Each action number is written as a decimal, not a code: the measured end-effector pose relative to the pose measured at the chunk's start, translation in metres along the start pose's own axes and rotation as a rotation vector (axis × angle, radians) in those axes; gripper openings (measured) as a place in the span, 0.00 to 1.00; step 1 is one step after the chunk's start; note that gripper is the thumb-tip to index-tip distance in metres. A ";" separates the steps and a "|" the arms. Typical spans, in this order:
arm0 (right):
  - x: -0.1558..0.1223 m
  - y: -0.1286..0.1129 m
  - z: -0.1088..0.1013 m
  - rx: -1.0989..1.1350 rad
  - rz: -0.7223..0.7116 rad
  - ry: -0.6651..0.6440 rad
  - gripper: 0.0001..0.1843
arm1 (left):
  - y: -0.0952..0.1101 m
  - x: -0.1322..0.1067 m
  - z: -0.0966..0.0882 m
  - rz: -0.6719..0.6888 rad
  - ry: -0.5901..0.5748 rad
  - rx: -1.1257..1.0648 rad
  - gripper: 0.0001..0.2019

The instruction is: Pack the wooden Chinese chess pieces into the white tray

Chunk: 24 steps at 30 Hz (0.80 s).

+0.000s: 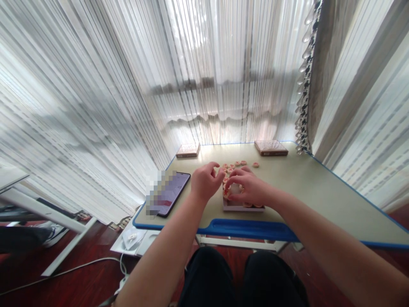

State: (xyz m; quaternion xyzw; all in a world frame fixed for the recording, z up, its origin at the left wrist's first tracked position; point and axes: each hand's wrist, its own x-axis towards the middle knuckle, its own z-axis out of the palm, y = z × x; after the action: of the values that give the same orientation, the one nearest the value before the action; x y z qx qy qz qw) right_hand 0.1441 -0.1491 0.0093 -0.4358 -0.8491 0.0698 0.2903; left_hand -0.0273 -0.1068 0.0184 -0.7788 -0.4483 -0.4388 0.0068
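Observation:
My right hand (252,187) is over a small shallow box (243,209), thumb and forefinger closed on a round Chinese chess piece (226,193) with a red character. The piece is at the box's left side. More discs lie in the box, partly hidden by this hand. My left hand (207,181) hovers just left of the box, fingers bent, with a gap between thumb and forefinger and no piece visible in it. Beyond the hands, several loose chess pieces (237,163) with red marks lie on the table, one (256,164) apart to the right.
The pale table (319,196) has a blue rim. A tablet or large phone (174,192), partly pixelated, lies at the left. Two flat boxes (188,150) (271,148) rest at the far edge before sheer curtains (204,102). A white cable (79,264) crosses the floor.

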 end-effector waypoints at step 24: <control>-0.001 -0.001 0.003 -0.117 -0.075 0.017 0.06 | 0.001 0.000 0.002 0.110 -0.160 0.040 0.12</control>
State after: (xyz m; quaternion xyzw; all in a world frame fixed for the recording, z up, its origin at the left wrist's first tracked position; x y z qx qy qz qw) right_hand 0.1419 -0.1500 0.0075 -0.4205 -0.8649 0.0055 0.2739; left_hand -0.0257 -0.1069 0.0175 -0.8345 -0.4126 -0.3650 0.0108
